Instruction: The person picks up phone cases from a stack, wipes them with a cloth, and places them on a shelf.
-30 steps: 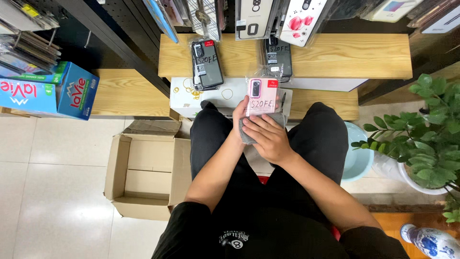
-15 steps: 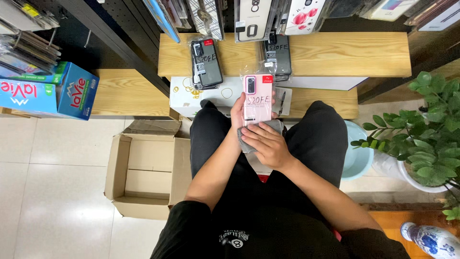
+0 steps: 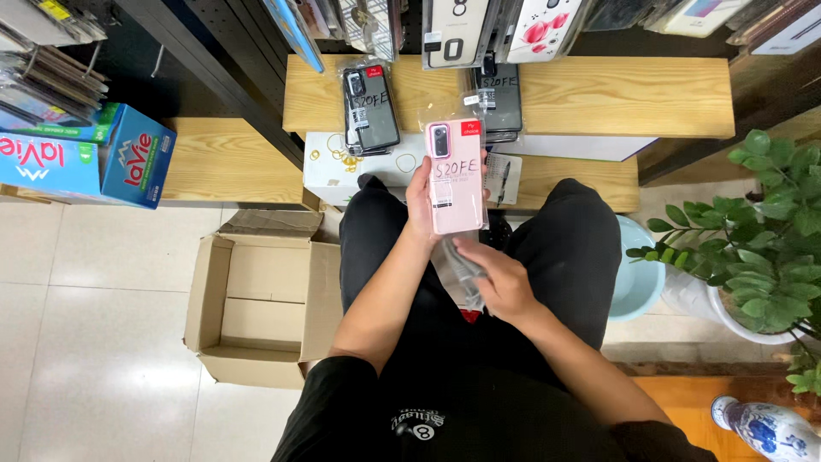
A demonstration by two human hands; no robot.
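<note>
From the head camera we look straight down at a seated person in black clothes, and we take the wooden bench (image 3: 599, 94) in front of the knees as our landmark.

The left hand (image 3: 421, 201) is raised just short of the bench's near edge. Its fingers are curled around the left side of a pink phone case (image 3: 457, 175) sealed in a clear sleeve, holding it upright with its camera cut-out at the top. The case overlaps the bench's front edge in our view.

The right hand (image 3: 500, 282) sits lower, nearer the lap and further from the bench. Its fingers are closed around a bunch of clear plastic packets (image 3: 457, 269) that hangs just beneath the pink case. We cannot tell whether the packets touch the case.

On the bench top lie two dark phone cases in sleeves: one dark case (image 3: 371, 107) toward the bench's left end, a second dark case (image 3: 500, 98) beside it, partly hidden behind the pink one. Against the bench's near side, low down, stands a white box (image 3: 329, 167) with small gold rings on it.

Left of the bench, an open cardboard box (image 3: 256, 308) rests on the tiled floor, and further left a blue carton (image 3: 128, 162) lies on a lower wooden shelf. Right of the bench stands a leafy plant (image 3: 761, 231) in a white pot, with a pale blue bin (image 3: 640, 274) between it and the person's leg.
</note>
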